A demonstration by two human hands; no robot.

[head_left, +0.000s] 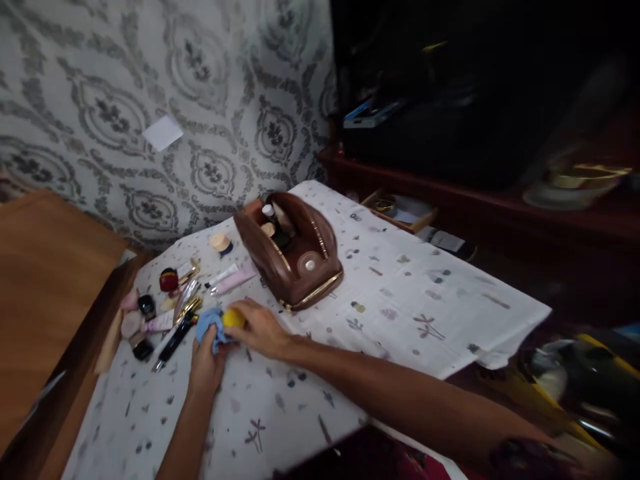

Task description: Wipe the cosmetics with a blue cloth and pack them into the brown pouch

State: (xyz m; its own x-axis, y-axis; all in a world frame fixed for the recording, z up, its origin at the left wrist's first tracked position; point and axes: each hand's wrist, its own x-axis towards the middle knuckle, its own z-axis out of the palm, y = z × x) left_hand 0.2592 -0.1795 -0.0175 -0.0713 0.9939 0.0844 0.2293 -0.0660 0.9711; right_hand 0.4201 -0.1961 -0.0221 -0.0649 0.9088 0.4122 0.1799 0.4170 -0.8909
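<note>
Bunched in my left hand (207,360) is a light blue cloth (209,327). My right hand (260,328) grips a small yellow rounded object (233,319), pressed against the cloth; its kind is not clear. Both hands meet low over the patterned white tablecloth (390,313). Beyond my right hand stands a brown makeup bag (270,267), unzipped, with a white-capped bottle (269,212) and other items inside. Left of my hands lie a long black tube (174,343), a pink tube (234,279), a dark red round container (169,280) and several other cosmetics.
A beige-topped jar (221,244) stands left of the bag. Behind the table hangs a grey patterned curtain (200,100). On the right are a dark red shelf (450,197) and an open drawer (400,212). A wooden panel (55,267) borders the left side.
</note>
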